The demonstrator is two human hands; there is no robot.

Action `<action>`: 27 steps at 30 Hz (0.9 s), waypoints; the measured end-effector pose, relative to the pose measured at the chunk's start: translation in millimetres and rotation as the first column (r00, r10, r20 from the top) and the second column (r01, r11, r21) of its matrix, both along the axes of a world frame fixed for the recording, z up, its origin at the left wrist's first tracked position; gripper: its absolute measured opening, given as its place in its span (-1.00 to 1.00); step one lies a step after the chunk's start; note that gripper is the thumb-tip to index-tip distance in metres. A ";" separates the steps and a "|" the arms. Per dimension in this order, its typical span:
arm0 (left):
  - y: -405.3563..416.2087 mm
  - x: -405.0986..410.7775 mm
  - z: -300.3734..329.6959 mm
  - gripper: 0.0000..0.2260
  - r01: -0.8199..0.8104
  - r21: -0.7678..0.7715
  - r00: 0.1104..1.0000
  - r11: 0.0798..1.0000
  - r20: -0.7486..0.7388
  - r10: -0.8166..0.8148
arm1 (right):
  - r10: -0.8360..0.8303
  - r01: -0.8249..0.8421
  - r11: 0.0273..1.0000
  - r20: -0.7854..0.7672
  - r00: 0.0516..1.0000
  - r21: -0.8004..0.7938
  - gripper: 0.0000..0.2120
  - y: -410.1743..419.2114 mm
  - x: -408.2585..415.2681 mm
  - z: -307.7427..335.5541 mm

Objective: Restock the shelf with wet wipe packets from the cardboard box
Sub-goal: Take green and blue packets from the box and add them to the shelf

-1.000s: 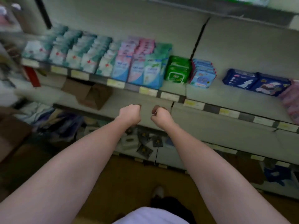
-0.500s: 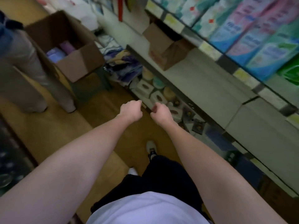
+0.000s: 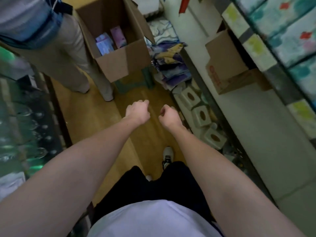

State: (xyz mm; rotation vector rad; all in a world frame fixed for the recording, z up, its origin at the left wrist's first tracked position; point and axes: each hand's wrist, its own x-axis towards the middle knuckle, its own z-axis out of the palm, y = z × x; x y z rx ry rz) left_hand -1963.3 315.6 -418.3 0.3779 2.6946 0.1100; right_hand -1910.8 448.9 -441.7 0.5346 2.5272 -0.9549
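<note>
Both hands, left hand (image 3: 137, 112) and right hand (image 3: 169, 115), have clenched, empty fingers, so reach ahead into the cardboard box (image 3: 118, 60) and grab packets (image 3: 104, 43) gently.

An open brown cardboard box (image 3: 119, 53) stands on the wooden floor (image 3: 95, 106) ahead, purple and pink packets (image 3: 109, 40) inside it; a standing person's beige-trousered legs (image 3: 73, 62) are left of it; grey metal shelving (image 3: 256, 127) runs along the right, a smaller cardboard box (image 3: 227, 65) on it.
</note>
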 end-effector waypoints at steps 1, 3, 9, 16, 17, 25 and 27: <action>-0.1 -9.3 0.4 -0.75 -0.014 0.002 1.000 1.000 -0.007 0.014 | 0.016 -0.016 1.000 0.005 1.000 -0.015 -0.85 1.7 -11.0 0.4; -0.8 -27.1 2.9 -0.74 -0.040 0.004 0.999 0.999 -0.011 0.040 | 0.033 -0.032 0.998 0.013 0.999 -0.051 -0.85 6.5 -32.2 2.6; 3.2 -77.5 11.2 -0.75 -0.050 -0.001 0.999 0.999 0.003 0.050 | -0.024 0.024 1.000 0.009 1.000 -0.018 -0.86 6.6 -88.8 9.0; 10.8 -149.0 15.5 -0.72 0.078 0.006 0.997 0.997 0.027 -0.078 | -0.093 0.094 0.994 -0.009 0.996 0.061 -0.83 1.7 -146.4 13.0; 10.0 -161.8 13.9 -0.72 0.103 0.017 0.994 0.995 0.026 -0.103 | -0.116 0.116 0.991 -0.009 0.993 0.072 -0.81 -0.2 -156.0 12.7; -10.1 -265.9 11.7 -0.75 0.331 0.016 0.942 0.944 0.053 -0.331 | -0.333 0.333 0.941 -0.013 0.943 0.053 -0.80 -34.0 -231.2 27.9; -16.0 -290.9 10.9 -0.76 0.370 0.012 0.928 0.929 0.054 -0.370 | -0.371 0.372 0.927 -0.019 0.928 0.043 -0.82 -42.0 -250.2 31.0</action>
